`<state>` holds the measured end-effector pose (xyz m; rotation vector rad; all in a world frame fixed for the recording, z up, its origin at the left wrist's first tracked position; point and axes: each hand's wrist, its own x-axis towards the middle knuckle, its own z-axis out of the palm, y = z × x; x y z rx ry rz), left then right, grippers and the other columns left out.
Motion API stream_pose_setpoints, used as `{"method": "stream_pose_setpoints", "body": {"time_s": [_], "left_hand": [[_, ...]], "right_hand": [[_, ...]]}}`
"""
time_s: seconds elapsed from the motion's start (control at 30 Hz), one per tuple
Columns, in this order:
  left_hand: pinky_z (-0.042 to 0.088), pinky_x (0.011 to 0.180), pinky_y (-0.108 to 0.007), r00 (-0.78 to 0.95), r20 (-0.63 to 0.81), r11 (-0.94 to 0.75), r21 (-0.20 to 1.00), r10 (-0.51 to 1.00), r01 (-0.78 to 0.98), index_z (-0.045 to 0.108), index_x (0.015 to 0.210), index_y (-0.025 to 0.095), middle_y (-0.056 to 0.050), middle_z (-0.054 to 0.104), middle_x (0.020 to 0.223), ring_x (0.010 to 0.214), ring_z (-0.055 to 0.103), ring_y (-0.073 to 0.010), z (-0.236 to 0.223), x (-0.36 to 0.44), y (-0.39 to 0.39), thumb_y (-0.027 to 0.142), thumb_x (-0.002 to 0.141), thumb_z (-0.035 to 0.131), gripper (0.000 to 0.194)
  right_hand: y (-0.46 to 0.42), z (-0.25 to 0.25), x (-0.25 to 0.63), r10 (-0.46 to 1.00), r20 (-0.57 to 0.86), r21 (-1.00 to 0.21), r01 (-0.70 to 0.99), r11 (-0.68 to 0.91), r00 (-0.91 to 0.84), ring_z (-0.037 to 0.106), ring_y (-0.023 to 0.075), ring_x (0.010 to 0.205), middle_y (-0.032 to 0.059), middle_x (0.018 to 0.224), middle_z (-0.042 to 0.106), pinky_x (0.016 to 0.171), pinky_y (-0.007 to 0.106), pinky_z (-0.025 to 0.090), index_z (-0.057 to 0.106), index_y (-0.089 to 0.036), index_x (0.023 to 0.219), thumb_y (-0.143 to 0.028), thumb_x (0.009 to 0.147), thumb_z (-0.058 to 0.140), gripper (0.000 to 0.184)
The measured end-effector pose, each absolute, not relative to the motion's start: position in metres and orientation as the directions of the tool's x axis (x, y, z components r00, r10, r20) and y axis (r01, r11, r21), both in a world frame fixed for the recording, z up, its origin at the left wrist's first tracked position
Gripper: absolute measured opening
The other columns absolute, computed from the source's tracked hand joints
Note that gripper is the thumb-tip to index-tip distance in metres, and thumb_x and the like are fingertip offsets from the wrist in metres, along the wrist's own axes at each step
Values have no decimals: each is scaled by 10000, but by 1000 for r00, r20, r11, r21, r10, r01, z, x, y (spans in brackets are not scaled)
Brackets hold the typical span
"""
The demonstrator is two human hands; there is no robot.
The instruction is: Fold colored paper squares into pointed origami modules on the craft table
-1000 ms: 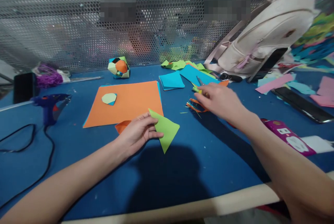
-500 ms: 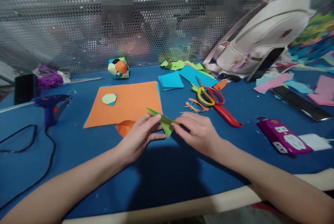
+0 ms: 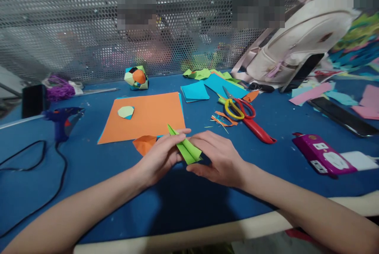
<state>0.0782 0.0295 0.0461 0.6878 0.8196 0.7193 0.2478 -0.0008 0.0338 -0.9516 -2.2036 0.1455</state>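
Note:
A folded piece of green paper (image 3: 187, 150) is pinched between the thumb and fingers of my left hand (image 3: 162, 150). It slants from upper left to lower right, with a crease along its length and its near end spread apart. My right hand (image 3: 220, 158) is at the paper's right side, fingers curved against its edge and thumb held apart below the near end. Just left of my left hand lies a folded orange paper piece (image 3: 144, 144). Behind it rests a stack of orange sheets (image 3: 148, 111) with a small pale-green and blue paper piece (image 3: 126, 112) on top.
Red-and-yellow-handled scissors (image 3: 234, 109) lie beside a red-handled tool (image 3: 259, 130) and paper scraps. Blue squares (image 3: 194, 92) and a paper ball (image 3: 136, 78) sit farther back. A glue gun (image 3: 61, 123) with its cord is left; a purple device (image 3: 322, 155) and backpack (image 3: 299, 40) are right.
The green paper has turned, its near end now facing me and spread wider. My right hand has loosened from its pinch, and its thumb has moved down away from the fingers.

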Motion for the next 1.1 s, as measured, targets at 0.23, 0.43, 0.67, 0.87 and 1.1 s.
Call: {"method": "stream_pose_setpoints", "body": {"time_s": [0.23, 0.43, 0.67, 0.87, 1.1], "left_hand": [[516, 728, -284, 478, -436, 588, 776, 763, -231, 620, 1062, 120, -103, 700, 937, 806, 661, -187, 47, 79, 30, 157, 745, 616, 319], [511, 690, -267, 490, -458, 611, 763, 742, -211, 677, 901, 90, -90, 726, 845, 717, 673, -186, 41, 79, 36, 12, 584, 541, 354], [500, 680, -248, 483, -471, 604, 779, 739, -165, 670, 922, 72, -102, 726, 832, 687, 668, -168, 33, 76, 43, 68, 636, 571, 303], [482, 676, -245, 498, -397, 482, 875, 771, -51, 635, 995, 112, -65, 715, 852, 677, 656, -148, 31, 76, 45, 95, 672, 571, 330], [465, 703, -268, 561, -241, 45, 939, 792, 341, 601, 998, 149, -32, 673, 898, 791, 617, -164, 20, 72, 46, 151, 746, 484, 278]], "right_hand": [[8, 34, 252, 914, 336, -783, 474, 404, -226, 532, 118, 628, 11, 670, 591, 590, 234, 420, 612, -163, 706, -305, 903, 440, 297], [27, 24, 265, 1000, 10, -964, 264, 11, -6, 445, 107, 546, -24, 584, 511, 505, 233, 344, 595, -168, 644, -447, 799, 556, 321], [30, 20, 263, 981, -170, -985, 40, -167, -89, 497, 116, 572, -31, 618, 555, 545, 247, 388, 589, -173, 677, -412, 609, 732, 287], [36, 22, 275, 963, -206, -945, 291, -149, -176, 479, 107, 542, -42, 581, 539, 505, 233, 348, 564, -169, 678, -304, 630, 684, 187], [35, 19, 274, 959, -67, -878, 473, 75, -276, 529, 117, 644, -11, 739, 621, 580, 232, 396, 636, -164, 846, -207, 685, 620, 167]]}}
